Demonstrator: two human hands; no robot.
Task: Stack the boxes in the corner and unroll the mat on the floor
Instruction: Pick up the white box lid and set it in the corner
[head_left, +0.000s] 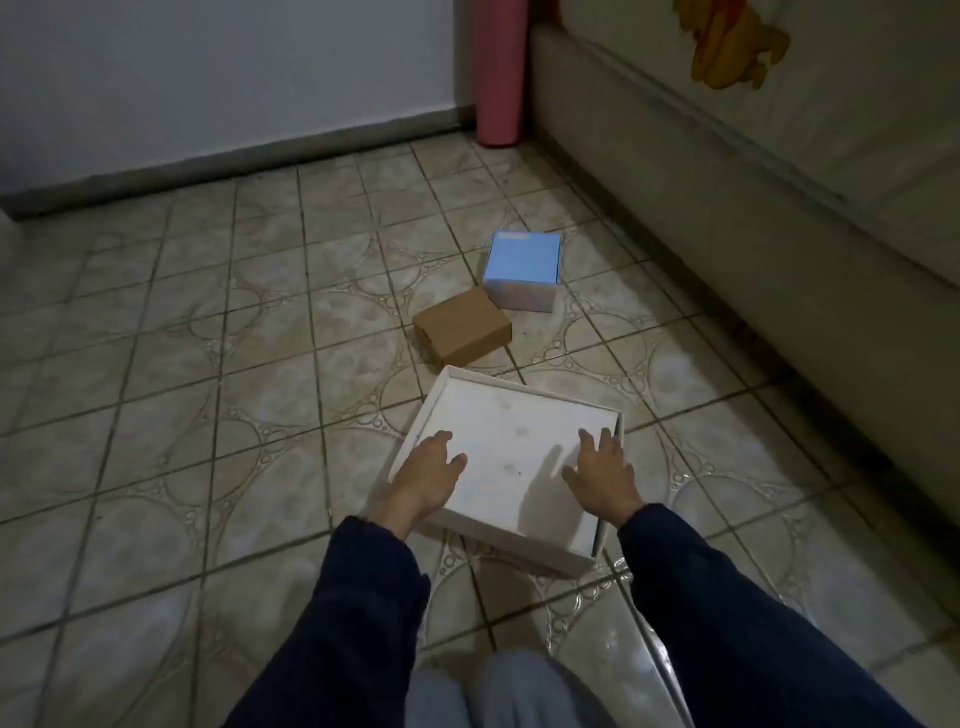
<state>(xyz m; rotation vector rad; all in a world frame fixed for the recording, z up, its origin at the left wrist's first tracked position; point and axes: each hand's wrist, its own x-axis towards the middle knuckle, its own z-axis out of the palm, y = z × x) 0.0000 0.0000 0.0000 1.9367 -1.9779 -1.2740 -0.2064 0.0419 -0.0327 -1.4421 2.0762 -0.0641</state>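
Your left hand (426, 475) and right hand (602, 475) lie flat, fingers spread, on the white box (511, 457), which sits on the tiled floor (208, 364); neither grip closes on anything. Beyond it, the brown box (462, 325) touches the blue box (522, 270). The rolled pink mat (500, 73) stands upright in the corner beside the bed (727, 156).

1. Left hand (426, 475): palm down, fingers (451, 461) spread and extended, not curled on anything.
2. Right hand (602, 474): same pose, palm down, flat, spread.
3. Both arms reach forward, dark blue sleeves (363, 597) to the wrists.
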